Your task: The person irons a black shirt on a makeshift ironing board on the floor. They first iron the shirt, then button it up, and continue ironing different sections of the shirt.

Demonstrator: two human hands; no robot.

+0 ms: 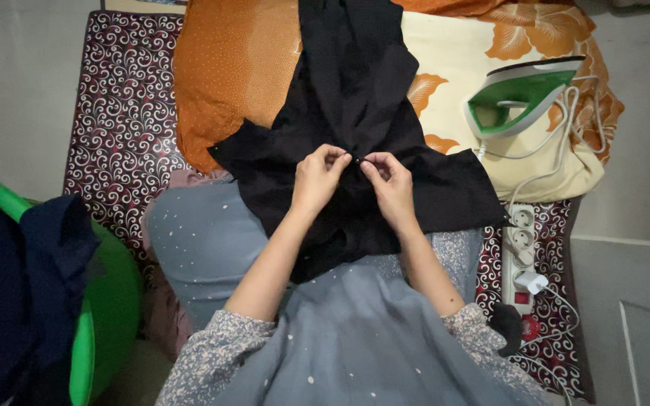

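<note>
A black garment (355, 98) lies spread over my lap and an orange and cream floral cloth (242, 60). My left hand (317, 180) and my right hand (391, 184) meet at the garment's middle. Both pinch the black fabric between thumb and fingertips, close together, almost touching. My forearms come up from the bottom of the view in grey patterned sleeves.
A green and white iron (524, 96) rests on the floral cloth at the right, its white cord running to a white power strip (519, 259) on a dark red patterned mat (114, 113). A green basket (107, 316) holding dark clothes stands at the left.
</note>
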